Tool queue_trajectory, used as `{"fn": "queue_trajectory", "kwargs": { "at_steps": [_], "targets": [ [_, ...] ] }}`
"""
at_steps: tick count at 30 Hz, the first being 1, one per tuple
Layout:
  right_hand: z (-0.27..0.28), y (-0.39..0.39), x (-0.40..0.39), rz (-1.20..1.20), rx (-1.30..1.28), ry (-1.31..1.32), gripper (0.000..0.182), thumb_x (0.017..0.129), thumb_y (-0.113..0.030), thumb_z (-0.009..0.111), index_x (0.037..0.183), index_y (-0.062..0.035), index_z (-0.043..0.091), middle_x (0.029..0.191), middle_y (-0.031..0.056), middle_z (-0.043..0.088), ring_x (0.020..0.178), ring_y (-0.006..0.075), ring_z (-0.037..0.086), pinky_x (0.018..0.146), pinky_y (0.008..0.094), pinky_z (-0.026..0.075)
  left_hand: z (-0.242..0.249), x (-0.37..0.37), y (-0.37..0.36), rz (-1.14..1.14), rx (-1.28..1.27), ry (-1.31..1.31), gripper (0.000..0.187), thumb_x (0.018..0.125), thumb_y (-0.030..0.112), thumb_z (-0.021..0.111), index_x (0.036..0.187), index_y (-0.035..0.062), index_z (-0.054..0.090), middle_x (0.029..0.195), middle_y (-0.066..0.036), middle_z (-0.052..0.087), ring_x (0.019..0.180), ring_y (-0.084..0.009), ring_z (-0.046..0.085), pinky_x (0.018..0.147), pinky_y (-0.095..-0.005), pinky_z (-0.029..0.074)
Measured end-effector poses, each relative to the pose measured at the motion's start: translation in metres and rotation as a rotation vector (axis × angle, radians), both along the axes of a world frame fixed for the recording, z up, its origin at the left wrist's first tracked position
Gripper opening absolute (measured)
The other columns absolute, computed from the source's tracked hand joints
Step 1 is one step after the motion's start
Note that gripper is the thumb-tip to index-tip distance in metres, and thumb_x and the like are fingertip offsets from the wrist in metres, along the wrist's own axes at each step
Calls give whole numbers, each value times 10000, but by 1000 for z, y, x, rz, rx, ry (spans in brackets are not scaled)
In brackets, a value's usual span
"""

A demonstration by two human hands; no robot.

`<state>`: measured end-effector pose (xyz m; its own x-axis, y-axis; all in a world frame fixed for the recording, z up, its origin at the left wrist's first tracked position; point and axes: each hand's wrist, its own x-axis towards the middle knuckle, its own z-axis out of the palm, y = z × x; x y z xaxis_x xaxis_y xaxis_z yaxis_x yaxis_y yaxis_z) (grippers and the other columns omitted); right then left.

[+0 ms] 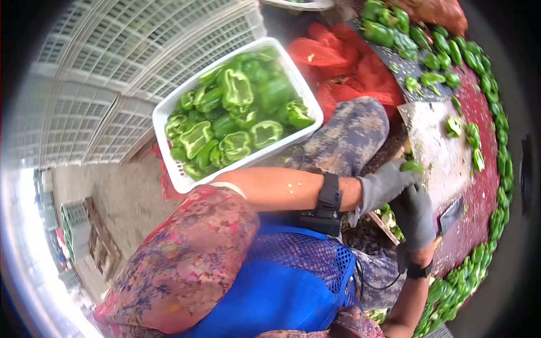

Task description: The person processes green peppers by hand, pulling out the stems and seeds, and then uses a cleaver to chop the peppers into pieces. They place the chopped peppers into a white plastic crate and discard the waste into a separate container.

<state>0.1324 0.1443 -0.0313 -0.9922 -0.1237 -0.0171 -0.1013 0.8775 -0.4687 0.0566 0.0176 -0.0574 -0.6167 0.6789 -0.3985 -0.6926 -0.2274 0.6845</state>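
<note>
My left hand, in a grey glove, is closed on a green bell pepper, of which only a small part shows. Right beside it, my right hand, also gloved in grey, has its fingers curled in against the left one; whatever they grip is hidden. A dark flat blade lies on the red work surface close to the right hand. Cut green pepper pieces rest on the pale board beyond my hands.
A white crate full of halved green peppers stands beside my left knee. Red mesh sacking lies beyond it. Whole peppers line the table's far edge. Stacked white crates rise at the left, near a wooden pallet.
</note>
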Motion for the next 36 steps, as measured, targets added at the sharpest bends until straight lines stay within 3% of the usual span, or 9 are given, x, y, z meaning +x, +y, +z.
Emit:
{"fn": "queue_trajectory", "kwargs": {
  "at_steps": [5,9,11,16,21,24,29,30,36],
  "targets": [
    [25,-36,13,-12,174,222,202,825,-63,715,1009,-50,635,914,149,627,825,339,623,705,423,510,8,-9,-8,121,34,-150,347,945,242,649,1205,18,598,990,-84,658,899,-169,606,793,-345,502],
    [1,-22,29,-606,-315,390,106,948,-56,670,1020,10,628,859,32,602,748,110,533,684,280,478,27,-38,-47,285,128,-88,313,998,223,611,1222,9,567,1001,-85,639,869,-173,601,740,-342,524],
    [-13,20,42,-695,-95,176,141,943,-68,642,1070,-10,622,906,122,650,764,195,608,720,315,504,34,-56,-106,360,96,191,409,976,261,650,1278,5,546,1050,-94,650,907,-173,616,769,-316,527],
    [-55,95,88,-638,517,-141,390,917,-241,684,1252,-67,587,1154,191,624,916,331,618,811,470,489,30,-82,-263,483,-1003,830,635,918,420,660,1319,-55,529,1215,-223,631,1136,-289,616,999,-358,472],
    [-36,48,41,-640,190,-30,435,954,-194,659,1353,-53,557,1178,182,646,989,285,651,846,379,522,-41,-82,-367,-116,-1660,1026,715,854,447,711,1334,-50,527,1303,-272,579,1222,-391,561,1047,-411,444],
    [-37,29,6,-491,184,95,407,960,-181,648,1334,-42,567,1170,170,645,986,283,657,838,372,526,-30,-102,-353,217,-1561,1069,720,854,496,689,1338,-17,541,1316,-269,573,1217,-410,555,1042,-434,451],
    [-7,-14,-35,-348,114,145,375,948,-139,640,1296,-18,572,1155,187,638,996,329,661,840,397,527,-69,-165,-336,172,-1831,1020,690,842,549,657,1294,31,598,1266,-276,602,1164,-391,600,970,-448,486],
    [-11,-11,-35,-341,111,164,365,972,-117,637,1326,-44,583,1118,140,660,948,206,665,822,330,529,-71,-172,-334,172,-1861,1042,679,838,553,653,1274,34,616,1235,-274,623,1140,-385,618,950,-449,496],
    [-7,-8,-34,-454,-125,133,336,998,-105,596,1317,2,587,1146,104,666,1004,150,634,882,300,516,-47,-202,-341,252,-1637,937,522,776,479,693,1046,33,701,986,-199,718,923,-370,694,839,-451,536]
  ]
}}
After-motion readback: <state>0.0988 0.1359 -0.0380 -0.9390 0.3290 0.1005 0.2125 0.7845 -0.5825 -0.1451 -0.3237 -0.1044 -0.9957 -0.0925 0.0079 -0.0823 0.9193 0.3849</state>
